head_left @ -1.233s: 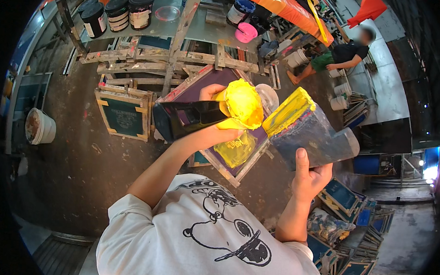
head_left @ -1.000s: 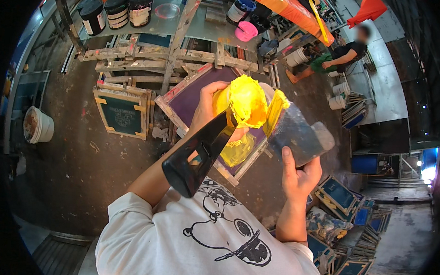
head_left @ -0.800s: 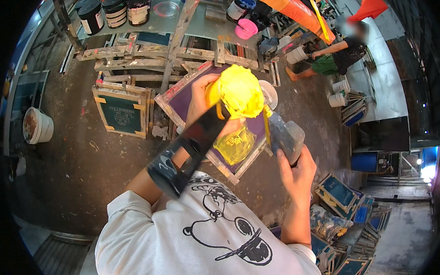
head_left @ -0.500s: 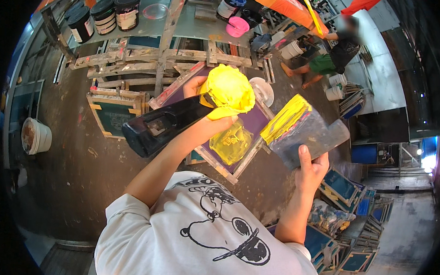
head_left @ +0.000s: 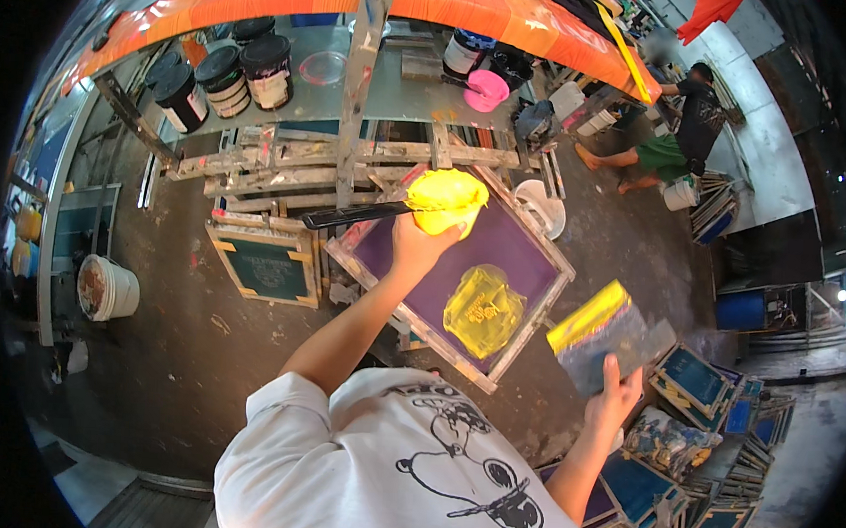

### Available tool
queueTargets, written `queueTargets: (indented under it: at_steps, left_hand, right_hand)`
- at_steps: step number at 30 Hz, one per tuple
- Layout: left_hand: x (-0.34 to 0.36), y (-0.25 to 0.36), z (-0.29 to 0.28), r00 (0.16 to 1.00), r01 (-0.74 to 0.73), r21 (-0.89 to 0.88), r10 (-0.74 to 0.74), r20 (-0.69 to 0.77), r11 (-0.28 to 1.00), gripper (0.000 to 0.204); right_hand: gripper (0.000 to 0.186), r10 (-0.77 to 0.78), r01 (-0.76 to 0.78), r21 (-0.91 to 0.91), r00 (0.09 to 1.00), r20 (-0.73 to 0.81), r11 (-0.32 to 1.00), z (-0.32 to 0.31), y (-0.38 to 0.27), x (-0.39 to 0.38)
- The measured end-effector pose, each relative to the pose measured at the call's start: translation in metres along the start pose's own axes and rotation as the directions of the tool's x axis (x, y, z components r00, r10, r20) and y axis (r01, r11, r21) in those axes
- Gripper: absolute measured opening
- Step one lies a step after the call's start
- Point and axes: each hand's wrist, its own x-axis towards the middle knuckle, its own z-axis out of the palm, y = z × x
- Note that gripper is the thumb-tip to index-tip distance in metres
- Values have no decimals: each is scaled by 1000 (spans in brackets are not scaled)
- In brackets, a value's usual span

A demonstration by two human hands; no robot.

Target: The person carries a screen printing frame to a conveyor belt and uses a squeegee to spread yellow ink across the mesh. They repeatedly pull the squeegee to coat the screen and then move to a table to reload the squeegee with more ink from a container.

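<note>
My left hand (head_left: 416, 250) is wrapped round a tub (head_left: 447, 220) heaped with bright yellow ink. A spatula with a long black handle (head_left: 354, 215) lies across the top of the tub, its far end in the ink. My right hand (head_left: 614, 393) grips a grey squeegee (head_left: 596, 358), tilted, with yellow ink along its upper left edge. Below and between my hands is a wooden-framed printing screen (head_left: 536, 264) with purple mesh. A yellow-inked patch (head_left: 483, 312) with small lettering covers part of the mesh.
Dark lidded tubs (head_left: 225, 81) and a pink bowl (head_left: 487, 91) stand on the bench ahead. A wooden post (head_left: 359, 91) rises before it. White buckets (head_left: 108, 288) stand at left and beyond the screen. Stacked screens (head_left: 692, 380) lie at right. A person (head_left: 698, 120) is at far right.
The view has shifted, showing more of the screen. My left hand has tipped the tub more upright, and the spatula now lies flatter across it. The squeegee sits lower and farther right.
</note>
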Motion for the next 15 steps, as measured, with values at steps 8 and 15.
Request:
queueTargets:
  at_steps: [8,15]
  left_hand:
    - [169,-60,28,921,27,-192,-99,-378,981,77]
    - [280,-182,15,738,252,704,339,-584,664,108]
  right_hand:
    - [57,201,-287,-146,881,-428,947,-46,27,-83]
    - [58,200,-484,-276,721,-663,830,-77,25,-125]
